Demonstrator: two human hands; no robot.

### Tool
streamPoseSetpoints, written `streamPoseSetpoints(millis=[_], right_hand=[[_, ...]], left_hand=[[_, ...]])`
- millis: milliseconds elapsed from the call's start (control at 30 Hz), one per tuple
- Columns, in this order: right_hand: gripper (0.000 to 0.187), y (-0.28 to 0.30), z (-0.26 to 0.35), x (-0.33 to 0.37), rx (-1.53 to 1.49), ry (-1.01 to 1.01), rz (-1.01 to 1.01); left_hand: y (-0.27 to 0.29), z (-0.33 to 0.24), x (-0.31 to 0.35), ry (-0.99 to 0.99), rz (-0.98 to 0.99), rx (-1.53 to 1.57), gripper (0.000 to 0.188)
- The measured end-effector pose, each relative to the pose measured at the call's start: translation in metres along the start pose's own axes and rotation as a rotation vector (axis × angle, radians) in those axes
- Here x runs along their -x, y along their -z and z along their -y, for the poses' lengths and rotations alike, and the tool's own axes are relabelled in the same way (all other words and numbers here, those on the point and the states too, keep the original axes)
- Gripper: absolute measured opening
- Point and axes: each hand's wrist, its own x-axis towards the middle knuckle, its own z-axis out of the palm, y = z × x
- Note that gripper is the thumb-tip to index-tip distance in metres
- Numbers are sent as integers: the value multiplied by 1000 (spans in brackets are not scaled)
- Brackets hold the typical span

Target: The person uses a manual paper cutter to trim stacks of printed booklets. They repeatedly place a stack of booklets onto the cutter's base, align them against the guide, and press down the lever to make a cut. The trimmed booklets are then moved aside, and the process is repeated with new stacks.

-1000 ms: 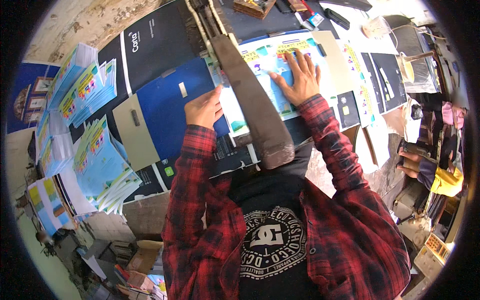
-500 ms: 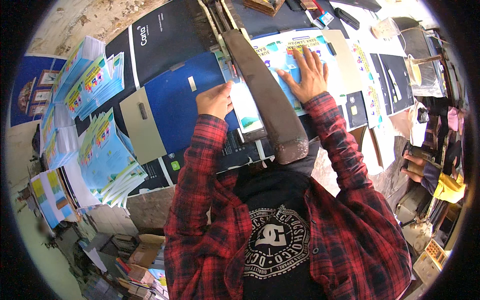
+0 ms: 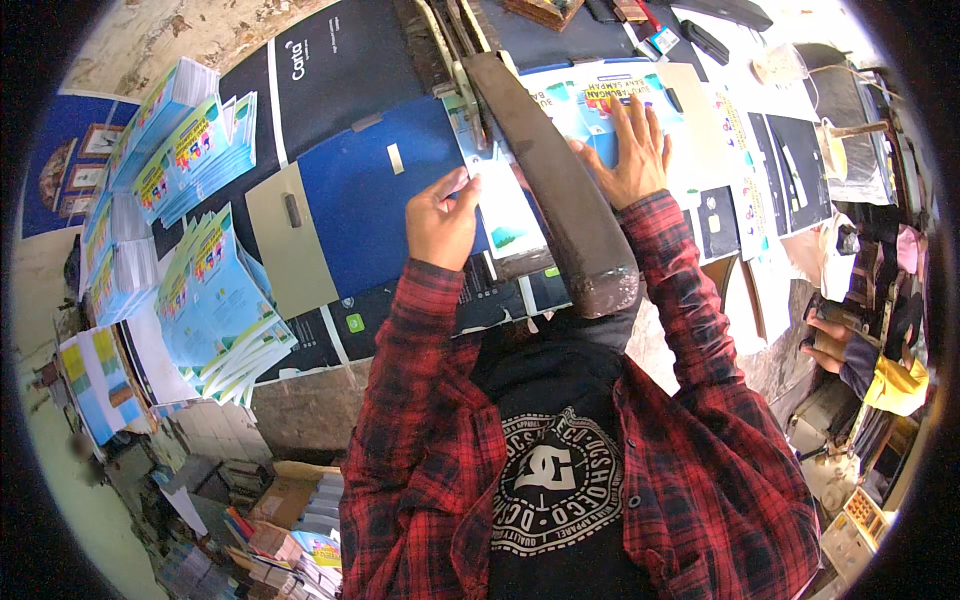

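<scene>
A printed booklet, pale blue with yellow lettering, lies open and flat beneath a long dark brown machine arm. At its left edge my left hand is closed, thumb and forefinger pinched on the margin. On the part to the right of the arm rests my right hand, fingers spread over the printed cover. The arm hides the booklet's middle. Blue board lies beneath and beside my left hand, with a beige strip on its left.
Stacks of similar booklets stand at the left end of the table. More printed sheets lie to the right. A black stapler-like object and a red-handled tool lie at the back. Someone in yellow is far right.
The view has shifted slightly. My left hand has turned, its thumb now showing at the booklet's edge. My right hand still lies spread on the cover.
</scene>
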Motion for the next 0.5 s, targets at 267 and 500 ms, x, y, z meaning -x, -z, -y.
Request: streamPoseSetpoints(millis=[267,500], right_hand=[[93,4,4,2,-35,-2,-6],[94,6,2,5,-40,-7,-15]], left_hand=[[2,-24,13,197,159,235,43],[1,-30,62,214,139,388,80]])
